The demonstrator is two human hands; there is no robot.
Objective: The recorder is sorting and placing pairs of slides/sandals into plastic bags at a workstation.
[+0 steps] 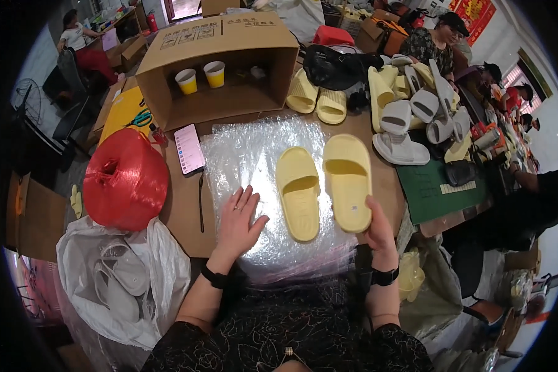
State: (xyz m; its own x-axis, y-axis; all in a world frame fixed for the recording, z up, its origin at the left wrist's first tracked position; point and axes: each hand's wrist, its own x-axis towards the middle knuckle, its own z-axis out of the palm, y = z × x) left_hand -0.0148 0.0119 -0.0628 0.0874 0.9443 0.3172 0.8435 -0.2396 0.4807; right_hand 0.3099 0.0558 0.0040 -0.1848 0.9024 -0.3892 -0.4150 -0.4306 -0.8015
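Two pale yellow slide slippers are in front of me over a stack of clear plastic bags (pixel 235 155). The left slipper (pixel 301 214) lies on the bags, toe pointing away from me. My right hand (pixel 380 230) grips the right slipper (pixel 348 180) by the outer side of its heel, thumb on top; a small white label shows on its insole. Flat on the bags, to the left of the slippers, rests my left hand (pixel 239 223), fingers stretched out and holding nothing.
A cardboard box (pixel 217 108) with two yellow-and-white cups stands at the back. To the left are a phone (pixel 189 150), a red twine roll (pixel 124 180) and a white sack (pixel 74 260) of slippers. Grey and yellow slippers (pixel 425 105) pile up at right, near other people.
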